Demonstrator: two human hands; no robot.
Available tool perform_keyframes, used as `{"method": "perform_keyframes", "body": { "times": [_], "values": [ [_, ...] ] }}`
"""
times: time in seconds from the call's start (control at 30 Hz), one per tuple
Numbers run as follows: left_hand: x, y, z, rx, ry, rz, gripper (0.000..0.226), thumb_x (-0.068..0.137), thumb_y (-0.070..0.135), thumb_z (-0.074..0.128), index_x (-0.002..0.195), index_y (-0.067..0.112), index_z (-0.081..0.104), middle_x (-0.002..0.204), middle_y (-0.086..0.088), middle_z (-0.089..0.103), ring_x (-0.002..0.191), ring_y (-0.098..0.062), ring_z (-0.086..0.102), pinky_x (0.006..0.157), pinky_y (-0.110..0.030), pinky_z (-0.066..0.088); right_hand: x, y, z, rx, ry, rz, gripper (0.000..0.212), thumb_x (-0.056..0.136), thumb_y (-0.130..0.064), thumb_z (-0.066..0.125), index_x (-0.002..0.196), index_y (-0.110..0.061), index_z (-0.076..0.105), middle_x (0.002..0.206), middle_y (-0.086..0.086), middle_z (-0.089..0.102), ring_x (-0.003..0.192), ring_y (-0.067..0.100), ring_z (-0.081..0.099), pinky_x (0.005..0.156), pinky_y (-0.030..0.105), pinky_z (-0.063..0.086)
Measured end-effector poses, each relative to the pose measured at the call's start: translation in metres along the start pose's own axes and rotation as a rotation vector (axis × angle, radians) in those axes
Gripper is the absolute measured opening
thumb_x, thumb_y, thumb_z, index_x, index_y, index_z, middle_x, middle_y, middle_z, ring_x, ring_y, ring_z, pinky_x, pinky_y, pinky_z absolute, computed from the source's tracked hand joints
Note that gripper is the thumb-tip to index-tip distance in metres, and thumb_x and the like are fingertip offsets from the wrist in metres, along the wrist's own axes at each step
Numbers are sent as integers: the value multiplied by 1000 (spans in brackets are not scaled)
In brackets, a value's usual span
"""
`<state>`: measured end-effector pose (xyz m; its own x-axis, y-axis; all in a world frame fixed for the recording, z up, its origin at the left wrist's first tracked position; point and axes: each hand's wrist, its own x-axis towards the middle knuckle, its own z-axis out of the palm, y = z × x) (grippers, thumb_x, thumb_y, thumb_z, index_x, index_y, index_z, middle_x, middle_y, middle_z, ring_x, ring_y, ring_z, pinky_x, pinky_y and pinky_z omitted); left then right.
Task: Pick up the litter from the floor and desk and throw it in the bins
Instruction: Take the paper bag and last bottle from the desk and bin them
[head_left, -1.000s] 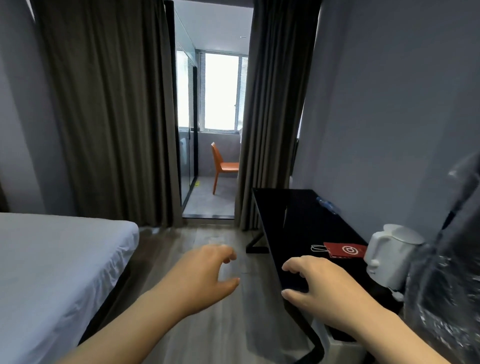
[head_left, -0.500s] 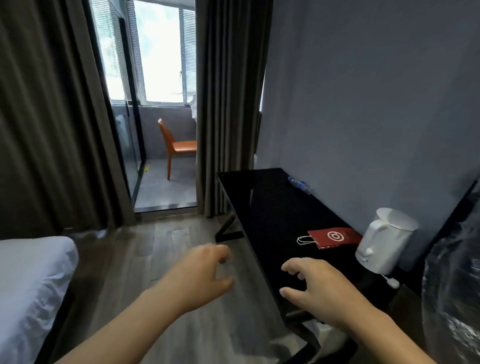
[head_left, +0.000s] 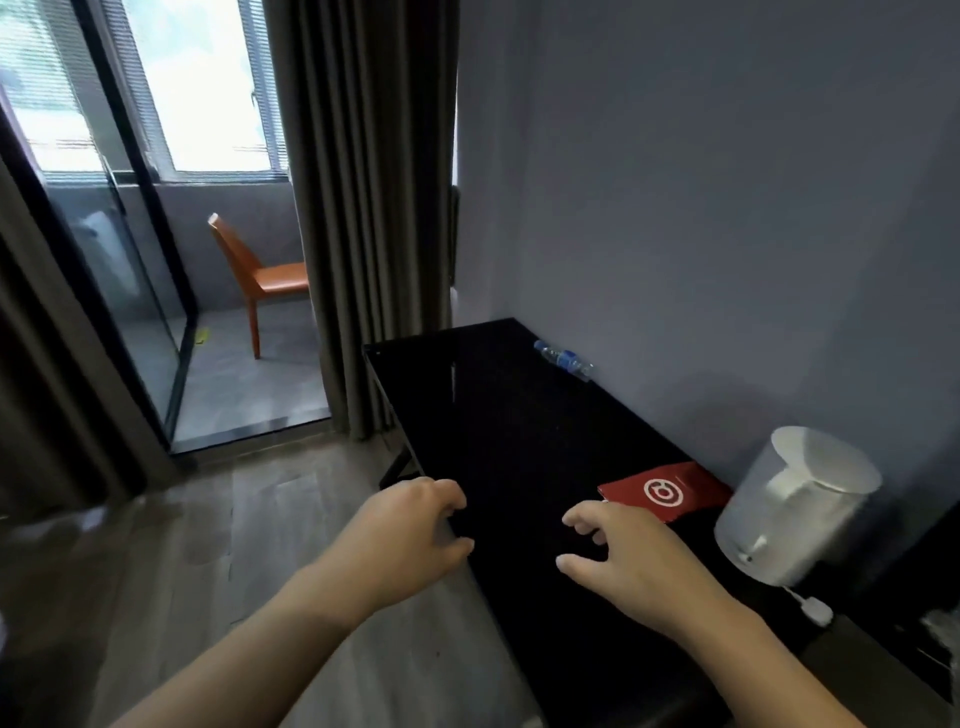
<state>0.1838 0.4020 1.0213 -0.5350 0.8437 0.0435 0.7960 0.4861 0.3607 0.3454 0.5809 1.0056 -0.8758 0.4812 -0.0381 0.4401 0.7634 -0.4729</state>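
While L hand & R hand hover over desk, both empty
Both loosely curled; plastic bottle at far end by wall; red bag flat beside white kettle, near R hand.

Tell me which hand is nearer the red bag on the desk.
Right. The right hand hovers just short of the red bag; the left hand is farther left, by the edge of the desk.

A black desk stands against a plain grey-blue wall. Left of the desk lies a grey wood-look floor. Beyond the desk's far end hang dark curtains, then a glass door, an orange chair and a bright window.
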Motion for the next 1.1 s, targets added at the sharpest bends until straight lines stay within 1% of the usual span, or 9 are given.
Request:
{"method": "perform_keyframes", "body": {
  "times": [0.13,0.2,0.4,0.53,0.63,0.77,0.83,0.97,1.1],
  "values": [
    [58,-26,7,-16,-41,57,39,84,48,61,120,34,56,107,20,55,94,2,53,75,-8,37,46,12,6,12,19,84,46,82,-49,64,125,-36,54,119,-18,58,108,-1,53,88,19,46],
    [91,-39,9,-26,-65,97,40,84,49,61,120,34,55,105,20,53,94,1,53,76,-9,39,70,17,12,24,33,136,45,81,-49,64,124,-37,54,118,-18,57,106,-2,53,86,19,45],
    [183,-74,8,-23,-157,237,41,85,47,61,122,32,53,115,16,56,102,-3,56,87,-20,49,125,21,28,81,130,326,44,81,-48,65,122,-36,56,114,-19,58,103,-2,54,81,16,44],
    [237,-87,8,-20,-238,339,41,86,49,60,123,33,52,115,16,56,100,-1,56,86,-20,50,147,25,31,129,187,464,43,81,-45,68,122,-35,57,113,-18,58,104,0,55,87,19,45],
    [268,-87,17,-25,-309,403,43,86,49,60,124,33,52,117,15,56,101,-1,57,85,-19,51,154,34,35,168,219,550,40,81,-42,71,118,-34,60,108,-18,57,105,2,56,83,16,43],
    [302,-77,35,-22,-412,453,44,86,48,61,125,32,52,118,14,57,102,-2,57,88,-23,52,161,53,38,181,229,665,43,81,-40,71,121,-31,59,114,-13,58,107,3,55,85,17,42],
    [320,-69,44,-12,-478,471,44,86,47,61,126,31,52,118,13,57,102,-3,57,89,-25,53,168,66,37,186,246,706,40,81,-39,71,118,-31,60,113,-12,60,104,3,55,83,17,42],
    [360,-51,65,10,-558,487,44,87,43,62,127,30,51,120,10,56,105,-4,56,92,-26,52,183,103,42,231,274,775,39,81,-38,70,118,-32,60,104,-16,55,93,1,51,73,15,38],
    [400,-37,87,44,-615,496,43,88,41,62,128,28,51,120,9,55,105,-4,55,93,-26,51,204,144,48,302,300,854,41,83,-38,69,121,-30,57,115,-5,57,92,5,50,73,18,40]
  ]
}}
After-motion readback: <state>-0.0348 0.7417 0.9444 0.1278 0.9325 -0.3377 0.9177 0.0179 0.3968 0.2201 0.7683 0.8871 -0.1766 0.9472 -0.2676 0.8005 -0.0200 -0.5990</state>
